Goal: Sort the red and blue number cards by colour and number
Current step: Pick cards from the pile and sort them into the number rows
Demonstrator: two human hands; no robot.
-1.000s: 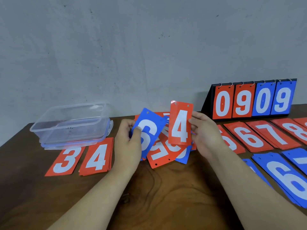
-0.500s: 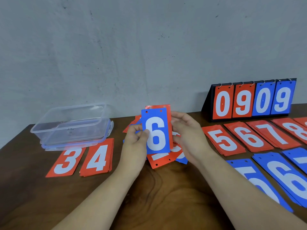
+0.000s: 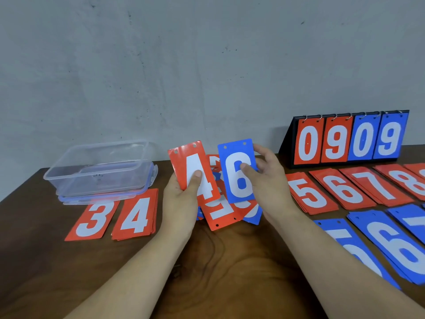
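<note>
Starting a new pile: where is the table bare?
Bare wood lies in front of the red 3 and red 4, and at centre in front of the loose heap. The right is crowded with red piles and blue piles.

The wooden table (image 3: 230, 272) bears a plastic box (image 3: 99, 171), red piles (image 3: 135, 215), blue piles (image 3: 395, 247), a mixed heap (image 3: 220, 215) and a scoreboard (image 3: 349, 141).

Clear plastic container (image 3: 99, 171) at 9 o'clock, upright, stacked on a blue-edged lid (image 3: 147, 188) on dark wooden table (image 3: 230, 261). Black scoreboard stand (image 3: 289, 148) at 3 o'clock, near the table's back edge. Grey scuffed wall (image 3: 207, 65) fills 12 o'clock.
</note>
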